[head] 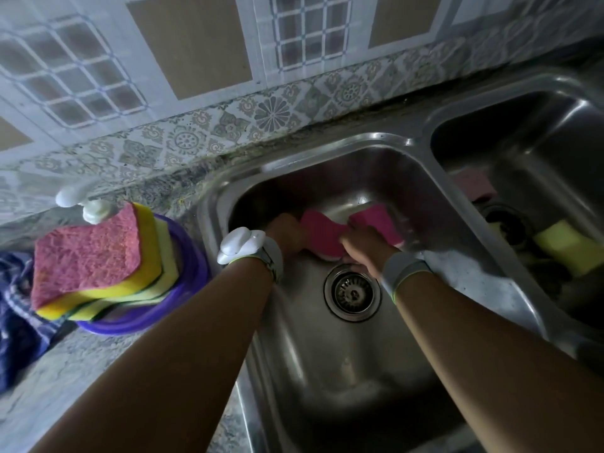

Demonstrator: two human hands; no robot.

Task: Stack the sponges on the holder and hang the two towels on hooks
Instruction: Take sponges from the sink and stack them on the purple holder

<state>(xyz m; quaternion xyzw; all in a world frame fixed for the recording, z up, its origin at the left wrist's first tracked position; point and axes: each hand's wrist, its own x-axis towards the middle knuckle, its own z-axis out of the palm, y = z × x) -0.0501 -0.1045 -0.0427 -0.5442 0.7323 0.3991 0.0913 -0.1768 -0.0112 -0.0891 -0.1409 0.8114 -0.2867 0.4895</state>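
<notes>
In a steel sink (327, 148), the left hand (284, 235) and right hand (361, 248) both clench one pink sponge (318, 232). Left of them, one purple holder (192, 266) bears stacked sponges (88, 253), with one blue towel (16, 322) beyond. One yellow sponge (568, 246) lies to the right.

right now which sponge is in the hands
The bright pink sponge gripped by the left hand and right hand; the others sit on the purple holder or in the right basin.
</notes>
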